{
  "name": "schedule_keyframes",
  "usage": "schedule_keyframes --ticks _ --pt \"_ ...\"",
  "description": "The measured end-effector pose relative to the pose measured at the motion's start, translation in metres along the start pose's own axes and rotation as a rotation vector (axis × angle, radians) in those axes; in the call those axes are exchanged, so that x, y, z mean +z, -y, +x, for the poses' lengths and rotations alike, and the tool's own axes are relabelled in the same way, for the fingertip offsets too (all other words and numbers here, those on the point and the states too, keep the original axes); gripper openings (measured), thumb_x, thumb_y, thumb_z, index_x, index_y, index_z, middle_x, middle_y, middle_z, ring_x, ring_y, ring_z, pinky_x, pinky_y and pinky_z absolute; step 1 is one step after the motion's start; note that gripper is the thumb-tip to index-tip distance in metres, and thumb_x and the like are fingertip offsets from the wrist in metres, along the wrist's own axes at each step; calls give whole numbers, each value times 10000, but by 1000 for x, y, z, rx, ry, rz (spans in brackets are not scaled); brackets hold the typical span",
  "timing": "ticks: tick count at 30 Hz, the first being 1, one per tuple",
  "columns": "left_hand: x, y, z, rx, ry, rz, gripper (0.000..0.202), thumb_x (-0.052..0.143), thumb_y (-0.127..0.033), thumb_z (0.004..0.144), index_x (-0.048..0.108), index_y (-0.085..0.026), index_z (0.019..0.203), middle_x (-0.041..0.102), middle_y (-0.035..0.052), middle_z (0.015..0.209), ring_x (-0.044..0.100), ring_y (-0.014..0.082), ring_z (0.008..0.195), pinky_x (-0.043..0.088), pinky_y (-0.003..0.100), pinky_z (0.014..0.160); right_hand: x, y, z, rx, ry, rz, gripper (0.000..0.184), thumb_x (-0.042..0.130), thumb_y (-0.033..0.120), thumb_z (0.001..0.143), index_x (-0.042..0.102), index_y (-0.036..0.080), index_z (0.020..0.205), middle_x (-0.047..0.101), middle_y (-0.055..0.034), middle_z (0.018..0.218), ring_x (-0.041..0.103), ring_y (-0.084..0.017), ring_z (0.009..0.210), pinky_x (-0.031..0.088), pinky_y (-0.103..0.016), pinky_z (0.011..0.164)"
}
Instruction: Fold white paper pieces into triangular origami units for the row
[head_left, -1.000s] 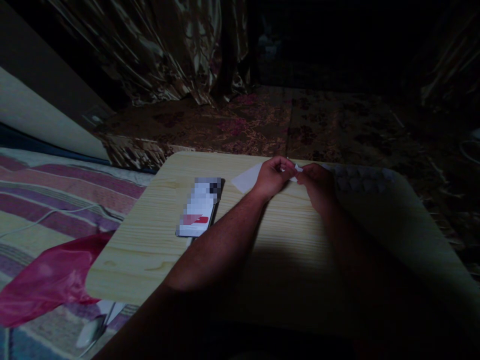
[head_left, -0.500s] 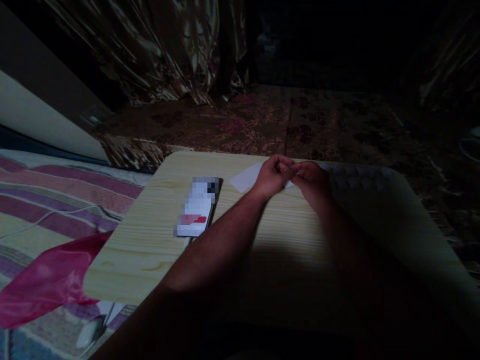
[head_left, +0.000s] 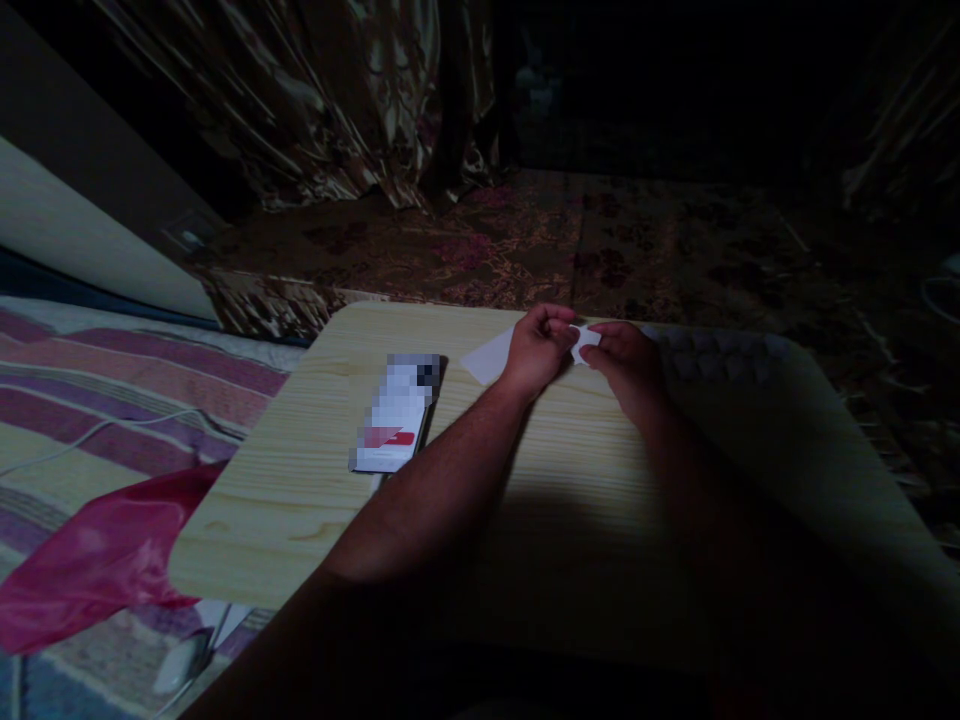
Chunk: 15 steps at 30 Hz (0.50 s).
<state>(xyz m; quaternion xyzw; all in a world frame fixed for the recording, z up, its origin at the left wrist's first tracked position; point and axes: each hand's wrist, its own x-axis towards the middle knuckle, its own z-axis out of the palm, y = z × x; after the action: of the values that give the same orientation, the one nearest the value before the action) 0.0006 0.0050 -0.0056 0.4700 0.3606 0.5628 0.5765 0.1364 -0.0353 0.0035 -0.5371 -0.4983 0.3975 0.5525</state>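
Near the far edge of the wooden table [head_left: 300, 500], my left hand [head_left: 538, 352] and my right hand [head_left: 628, 362] pinch a small white piece of paper [head_left: 585, 346] between them. It shows in the gap between my fingertips; its outer ends are hidden by the fingers. To the left of my left hand a larger white sheet of paper [head_left: 484, 356] lies on the table, its right end behind that hand. Whether the two papers are joined I cannot tell.
A phone [head_left: 397, 415] with a lit screen lies left of my left forearm, a cable at its lower end. Just beyond my right hand is a grey padded-looking item [head_left: 720, 355]. Pink cloth [head_left: 112, 560] and a white charger [head_left: 180, 665] are on the striped bedspread [head_left: 142, 400].
My fingertips have drawn slightly apart, and more of the small white paper shows between them. The phone and the larger sheet stay where they were.
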Motion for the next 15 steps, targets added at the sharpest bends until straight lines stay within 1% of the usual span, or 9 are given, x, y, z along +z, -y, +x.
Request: schedule_keyframes --ticks 4,5,7,10,13,15 --pt "-1 0 0 12 5 10 305 735 -177 688 618 -194 970 597 -52 686 497 71 528 386 214 527 -2 -7 3 3 -51 -95 232 759 334 668 660 184 815 716 -7 692 675 -186 641 536 -307 593" --pt "-1 1 0 13 18 22 311 732 -172 686 617 -194 974 591 -54 681 492 70 526 383 214 526 -3 -10 4 -3 -67 -73 220 748 345 683 658 188 809 713 -2 691 677 -187 637 552 -315 597" --pt "-1 1 0 14 53 52 320 730 -159 674 621 -191 973 588 -54 677 500 75 537 386 214 534 -5 -14 6 -22 -89 -57 213 735 365 704 660 191 802 711 0 693 677 -184 635 566 -320 598" --pt "0 2 -1 22 104 85 325 733 -147 655 648 -183 966 626 -37 716 549 89 597 414 218 576 -7 -14 7 -35 -74 -96 218 743 374 703 672 188 795 709 -3 694 667 -177 625 566 -317 599" --pt "0 2 -1 29 131 81 268 729 -157 659 682 -170 922 671 -11 754 586 102 641 439 229 616 -7 -9 5 -13 -46 -157 218 757 361 682 681 181 779 704 -8 685 659 -179 627 560 -322 610" --pt "0 1 -1 22 130 76 216 727 -173 668 693 -162 880 676 -5 731 577 99 616 432 231 603 -6 -5 3 -4 -47 -127 223 754 346 673 683 179 803 712 -11 703 664 -180 645 556 -319 616"
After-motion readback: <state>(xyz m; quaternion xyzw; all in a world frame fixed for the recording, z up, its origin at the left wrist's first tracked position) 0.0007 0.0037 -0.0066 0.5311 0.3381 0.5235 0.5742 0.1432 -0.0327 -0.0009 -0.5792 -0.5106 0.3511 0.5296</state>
